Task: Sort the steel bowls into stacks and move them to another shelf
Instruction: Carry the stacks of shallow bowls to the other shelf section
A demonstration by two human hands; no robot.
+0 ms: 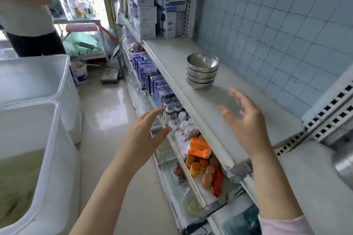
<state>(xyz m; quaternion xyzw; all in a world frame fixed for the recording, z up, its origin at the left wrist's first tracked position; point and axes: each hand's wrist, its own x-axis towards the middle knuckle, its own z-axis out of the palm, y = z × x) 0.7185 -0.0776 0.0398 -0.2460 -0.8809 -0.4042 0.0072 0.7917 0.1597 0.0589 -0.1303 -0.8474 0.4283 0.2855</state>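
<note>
A stack of several steel bowls (202,70) stands upright on the white shelf (172,57), near its middle. My right hand (246,120) hovers over the shelf a short way in front of the stack, fingers spread and holding nothing. My left hand (147,135) is lower and to the left, in front of the shelf's edge, also spread and empty. Part of another steel object (343,164) shows at the right edge; I cannot tell what it is.
Boxes (152,9) are piled at the shelf's far end. Bottles and packets (191,139) fill the lower shelves. Large white plastic bins (32,120) stand on the left. A person (24,11) stands at the far left by a glass counter.
</note>
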